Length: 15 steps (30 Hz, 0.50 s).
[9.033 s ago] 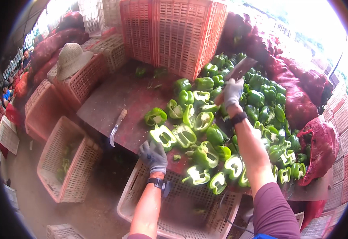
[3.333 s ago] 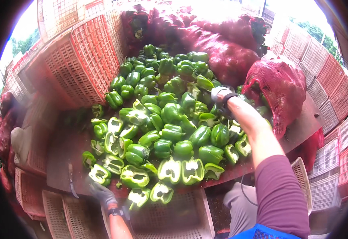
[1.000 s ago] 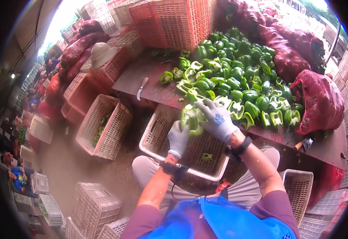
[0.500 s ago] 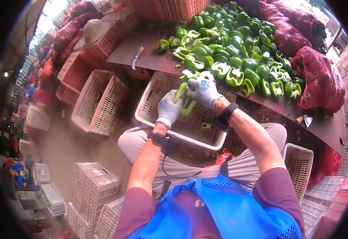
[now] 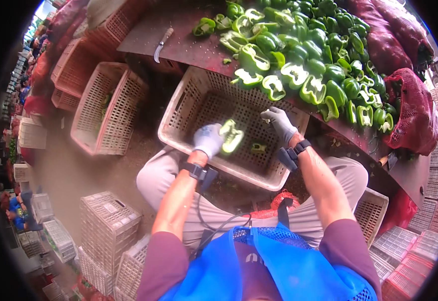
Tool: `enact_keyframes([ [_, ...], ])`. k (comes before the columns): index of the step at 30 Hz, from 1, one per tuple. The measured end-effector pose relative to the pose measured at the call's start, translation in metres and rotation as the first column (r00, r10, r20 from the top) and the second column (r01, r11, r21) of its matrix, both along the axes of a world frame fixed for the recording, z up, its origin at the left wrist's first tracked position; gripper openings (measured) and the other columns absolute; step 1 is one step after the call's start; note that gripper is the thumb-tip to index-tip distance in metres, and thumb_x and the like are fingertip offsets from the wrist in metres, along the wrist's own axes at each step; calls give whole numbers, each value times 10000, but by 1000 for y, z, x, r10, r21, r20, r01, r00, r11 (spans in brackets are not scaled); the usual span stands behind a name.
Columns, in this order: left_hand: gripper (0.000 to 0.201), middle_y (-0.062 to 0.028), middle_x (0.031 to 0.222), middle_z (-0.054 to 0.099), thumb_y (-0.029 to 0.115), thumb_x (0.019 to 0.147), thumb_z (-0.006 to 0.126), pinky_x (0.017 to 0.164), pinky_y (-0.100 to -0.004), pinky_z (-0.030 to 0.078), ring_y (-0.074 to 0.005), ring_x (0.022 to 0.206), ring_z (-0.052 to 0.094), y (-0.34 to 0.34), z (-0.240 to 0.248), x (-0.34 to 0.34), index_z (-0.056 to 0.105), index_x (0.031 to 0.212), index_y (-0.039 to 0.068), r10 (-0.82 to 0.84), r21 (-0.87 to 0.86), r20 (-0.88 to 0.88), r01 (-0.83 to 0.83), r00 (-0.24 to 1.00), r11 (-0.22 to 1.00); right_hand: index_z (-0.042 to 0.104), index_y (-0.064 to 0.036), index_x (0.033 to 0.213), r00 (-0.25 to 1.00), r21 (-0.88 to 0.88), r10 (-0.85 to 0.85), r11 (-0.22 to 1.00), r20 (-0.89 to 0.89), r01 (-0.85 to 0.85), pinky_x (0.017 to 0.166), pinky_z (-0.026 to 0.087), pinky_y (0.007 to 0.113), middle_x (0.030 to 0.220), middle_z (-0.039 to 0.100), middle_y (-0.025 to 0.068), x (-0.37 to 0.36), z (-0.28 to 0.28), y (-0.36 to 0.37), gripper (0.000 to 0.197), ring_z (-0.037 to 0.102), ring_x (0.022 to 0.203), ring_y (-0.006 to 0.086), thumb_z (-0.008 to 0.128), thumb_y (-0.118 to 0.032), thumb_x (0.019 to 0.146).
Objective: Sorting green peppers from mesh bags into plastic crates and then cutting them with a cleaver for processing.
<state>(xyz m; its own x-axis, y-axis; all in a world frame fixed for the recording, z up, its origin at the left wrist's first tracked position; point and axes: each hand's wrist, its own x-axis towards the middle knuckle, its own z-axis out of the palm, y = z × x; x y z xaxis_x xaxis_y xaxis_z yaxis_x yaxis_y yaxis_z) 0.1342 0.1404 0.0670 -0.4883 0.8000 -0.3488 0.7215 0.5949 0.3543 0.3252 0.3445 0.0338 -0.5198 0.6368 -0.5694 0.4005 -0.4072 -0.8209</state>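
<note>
My left hand [image 5: 209, 139], in a pale grey glove, grips a cut green bell pepper half [image 5: 232, 136] over the white plastic crate [image 5: 274, 181]. Its pale inner side faces up. Above the crate's right side is my gloved right hand [image 5: 280, 122], fingers closed on a small pale piece [image 5: 266, 116], perhaps pepper core. One small green pepper piece [image 5: 258, 148] lies at the bottom of the crate. On the dark table beyond, a heap of green bell peppers [image 5: 306, 50] includes many cut halves.
A knife [image 5: 163, 45] with a curved blade lies on the table [image 5: 194, 47]. Red mesh sacks [image 5: 412, 110] stand at the right. Another crate [image 5: 101, 110] sits on the left, with stacked crates [image 5: 109, 220] nearer. A second tool [image 5: 388, 160] rests at the table's right edge.
My hands, together on the pepper before, have come apart. The left keeps the pepper half over the crate; the right has moved right with a small pale piece. The view has shifted slightly.
</note>
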Motion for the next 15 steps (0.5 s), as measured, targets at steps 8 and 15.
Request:
enact_keyframes([
  [8, 703, -246, 1298, 670, 368, 925, 757, 1005, -400, 520, -332, 1178, 669, -6, 6, -86, 506, 1487, 29, 297, 414, 324, -417, 898, 809, 757, -40, 1093, 549, 141, 256, 803, 795, -578, 811, 577, 382, 1079, 756, 163, 17, -119, -11, 293, 732, 945, 244, 651, -263, 937],
  [15, 545, -81, 1179, 696, 406, 1021, 637, 785, -220, 507, -88, 926, 648, -16, 48, -101, 597, 1383, 1, 237, 316, 753, -654, 614, 688, 758, -45, 1098, 927, 177, 63, 975, 370, -137, 793, 591, 365, 1030, 756, 134, 34, -259, -67, 247, 728, 904, 221, 643, -219, 964],
])
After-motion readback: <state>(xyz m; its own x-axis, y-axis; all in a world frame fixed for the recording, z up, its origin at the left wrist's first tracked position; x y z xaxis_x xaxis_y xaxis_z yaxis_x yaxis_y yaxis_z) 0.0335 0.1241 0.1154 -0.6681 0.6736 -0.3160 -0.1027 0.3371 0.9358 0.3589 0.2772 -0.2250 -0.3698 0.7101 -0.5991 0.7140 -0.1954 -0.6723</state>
